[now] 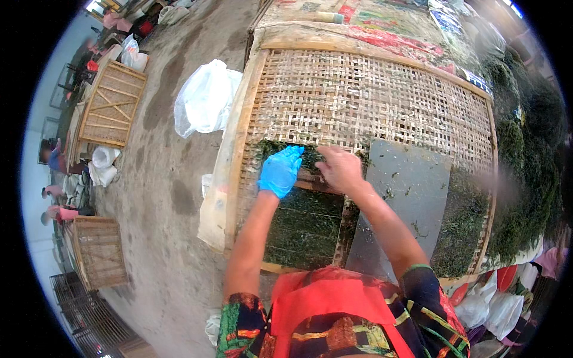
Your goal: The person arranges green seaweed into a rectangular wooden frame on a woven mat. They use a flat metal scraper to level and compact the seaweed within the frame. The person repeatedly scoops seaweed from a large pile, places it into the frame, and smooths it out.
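My left hand point(282, 171), in a blue disposable glove, lies flat with its fingers together on a dark green layer of seaweed-like plant matter point(304, 228). My bare right hand point(340, 169) is just right of it, slightly blurred, its fingers bent toward the same layer; whether it pinches any is not clear. Both are over a woven bamboo screen point(376, 98) in a wooden frame. A brown wooden strip point(317, 181) lies between the hands, across the layer. Right of them a grey flat sheet point(405, 188) rests on the screen, dotted with green bits.
A large dark green heap point(515, 179) stands along the right side. Another green layer point(461, 223) covers the screen's lower right. A white plastic bag point(208, 98) is left of the table. Framed bamboo screens point(112, 103) and several people are farther left. Plastic bags point(488, 304) lie at the lower right.
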The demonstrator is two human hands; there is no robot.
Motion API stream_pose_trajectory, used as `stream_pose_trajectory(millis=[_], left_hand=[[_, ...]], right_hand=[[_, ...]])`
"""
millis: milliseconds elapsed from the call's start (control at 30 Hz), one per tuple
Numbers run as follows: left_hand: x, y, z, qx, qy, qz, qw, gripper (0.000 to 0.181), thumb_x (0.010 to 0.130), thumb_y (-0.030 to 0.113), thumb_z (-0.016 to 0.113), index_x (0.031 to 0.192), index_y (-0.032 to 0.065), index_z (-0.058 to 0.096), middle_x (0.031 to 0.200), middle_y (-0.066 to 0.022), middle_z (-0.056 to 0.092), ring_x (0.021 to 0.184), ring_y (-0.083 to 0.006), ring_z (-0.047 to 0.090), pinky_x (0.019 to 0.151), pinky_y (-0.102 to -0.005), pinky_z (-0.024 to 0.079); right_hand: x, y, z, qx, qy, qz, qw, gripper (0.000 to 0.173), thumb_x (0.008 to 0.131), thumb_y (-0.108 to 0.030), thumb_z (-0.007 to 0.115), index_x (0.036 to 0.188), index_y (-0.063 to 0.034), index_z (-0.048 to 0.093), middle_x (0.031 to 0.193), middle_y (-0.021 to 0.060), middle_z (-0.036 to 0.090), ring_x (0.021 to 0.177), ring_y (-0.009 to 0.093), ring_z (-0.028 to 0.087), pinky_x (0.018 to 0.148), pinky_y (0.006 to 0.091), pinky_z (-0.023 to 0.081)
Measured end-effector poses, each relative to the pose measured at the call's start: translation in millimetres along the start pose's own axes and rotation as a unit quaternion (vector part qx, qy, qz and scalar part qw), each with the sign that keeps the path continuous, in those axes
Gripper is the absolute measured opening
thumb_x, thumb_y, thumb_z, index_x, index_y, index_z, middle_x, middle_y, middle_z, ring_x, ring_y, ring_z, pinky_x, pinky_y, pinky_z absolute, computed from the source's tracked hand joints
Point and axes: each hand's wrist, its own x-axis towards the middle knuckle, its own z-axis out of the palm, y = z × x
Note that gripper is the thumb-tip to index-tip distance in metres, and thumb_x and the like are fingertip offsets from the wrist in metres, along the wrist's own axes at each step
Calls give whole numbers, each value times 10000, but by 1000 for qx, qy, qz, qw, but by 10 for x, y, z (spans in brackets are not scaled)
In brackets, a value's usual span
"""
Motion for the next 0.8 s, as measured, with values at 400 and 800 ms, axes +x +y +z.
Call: stream_pose_trajectory(millis=[400,800], left_hand=[[-40,-48,101,9,7,10,1000,360,916,170,533,1259,87,608,1265,-134,614,1164,-284,589,1011,-402,462],[13,285,108,-24,10,113,993,363,873,132,609,1233,88,628,1203,-155,643,1108,-331,616,958,-427,494]], right_hand=[[-106,218,-243,-108,-42,50,992,164,803,-157,623,925,-53,659,957,147,661,909,348,645,760,457,527],[-226,219,-183,-125,-5,-93,988,273,755,-116,618,1016,-64,678,1156,36,595,1049,255,519,866,392,428]])
